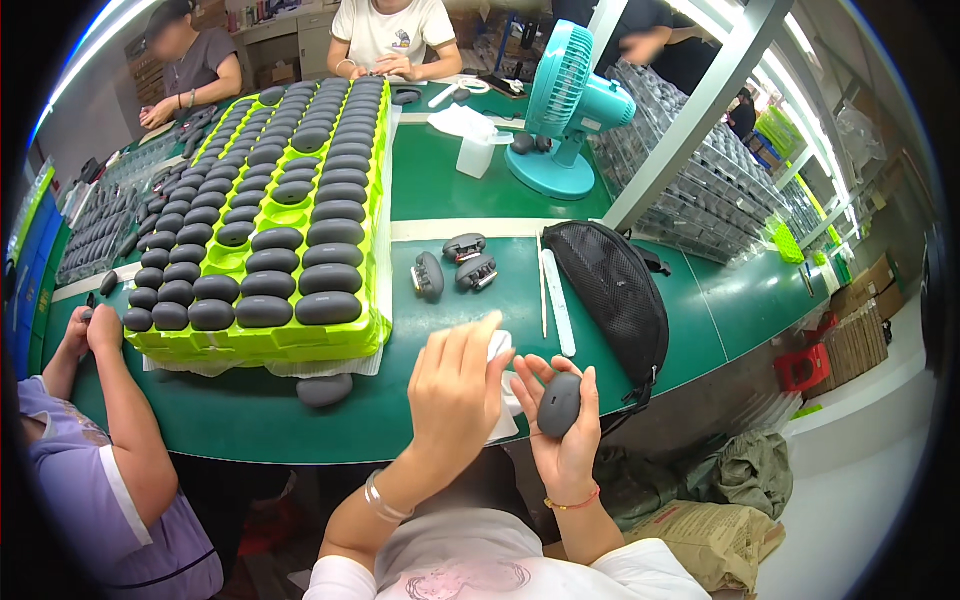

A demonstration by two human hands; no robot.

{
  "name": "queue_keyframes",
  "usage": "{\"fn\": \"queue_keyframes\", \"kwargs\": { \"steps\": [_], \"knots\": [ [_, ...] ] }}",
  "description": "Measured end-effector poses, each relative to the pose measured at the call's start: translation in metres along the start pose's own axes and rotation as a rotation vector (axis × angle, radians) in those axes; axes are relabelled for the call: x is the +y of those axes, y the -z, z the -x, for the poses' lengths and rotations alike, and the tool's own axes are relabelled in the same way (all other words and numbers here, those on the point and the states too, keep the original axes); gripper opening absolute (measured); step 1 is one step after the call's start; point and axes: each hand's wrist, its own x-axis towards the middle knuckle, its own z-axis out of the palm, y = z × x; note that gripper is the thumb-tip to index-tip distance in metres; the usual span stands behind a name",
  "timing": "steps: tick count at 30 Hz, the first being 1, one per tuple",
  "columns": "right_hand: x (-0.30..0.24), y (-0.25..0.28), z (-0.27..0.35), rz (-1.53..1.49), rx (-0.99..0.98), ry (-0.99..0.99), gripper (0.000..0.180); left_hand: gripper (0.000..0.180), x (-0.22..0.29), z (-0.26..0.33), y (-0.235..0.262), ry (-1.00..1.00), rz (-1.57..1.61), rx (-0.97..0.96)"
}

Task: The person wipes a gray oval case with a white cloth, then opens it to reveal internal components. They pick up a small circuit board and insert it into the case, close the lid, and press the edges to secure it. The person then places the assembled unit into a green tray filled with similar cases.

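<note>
My right hand (566, 440) is closed around a smooth dark grey oval case (559, 405), which has a small slot in its face. Beside it, my left hand (455, 385) has its fingers bent around a small white piece (498, 345), perhaps a cloth or wipe. More white material (503, 428) shows at the table edge below the hands. Beyond them on the green table lie three dark cases with metallic parts showing, including one upright case (428, 275). A single dark grey case (325, 390) rests in front of the tray, left of my left hand.
A lime-green tray (375, 330) stacked with rows of dark cases fills the left. On the right lie a black mesh pouch (612, 300) and a pale flat stick (558, 303). Behind stand a teal fan (560, 100), a white bottle (477, 155) and a metal post. Co-workers sit left and opposite.
</note>
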Motion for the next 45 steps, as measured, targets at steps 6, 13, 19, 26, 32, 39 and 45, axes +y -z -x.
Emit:
{"fn": "queue_keyframes", "kwargs": {
  "steps": [6, 13, 19, 26, 32, 39, 45],
  "knots": [
    [0.022, -0.013, -0.001, 0.112, -0.045, 0.033, 0.045, 0.042, 0.012, 0.043, 0.031, 0.022, 0.314, -0.282],
    [0.054, -0.037, 0.012, 0.206, -0.312, 0.02, 0.051, 0.046, -0.012, 0.055, 0.057, 0.124, 0.182, -0.113],
    [0.052, -0.043, 0.002, 0.374, -0.483, -0.086, 0.046, 0.041, -0.023, 0.057, 0.092, 0.503, 0.603, -0.078],
    [0.048, -0.03, -0.004, 0.524, -0.664, -0.052, 0.039, 0.038, -0.025, 0.057, 0.111, 0.497, 0.582, -0.197],
    [0.048, -0.021, -0.001, 0.462, -0.654, -0.088, 0.038, 0.036, -0.031, 0.063, 0.104, 0.493, 0.599, -0.2],
    [0.05, -0.011, 0.01, 0.325, -0.529, -0.138, 0.036, 0.03, -0.032, 0.068, 0.092, 0.739, 0.874, -0.132],
    [0.059, -0.008, 0.015, 0.301, -0.486, -0.135, 0.035, 0.024, -0.024, 0.075, 0.102, 0.947, 0.928, -0.258]
  ]
}}
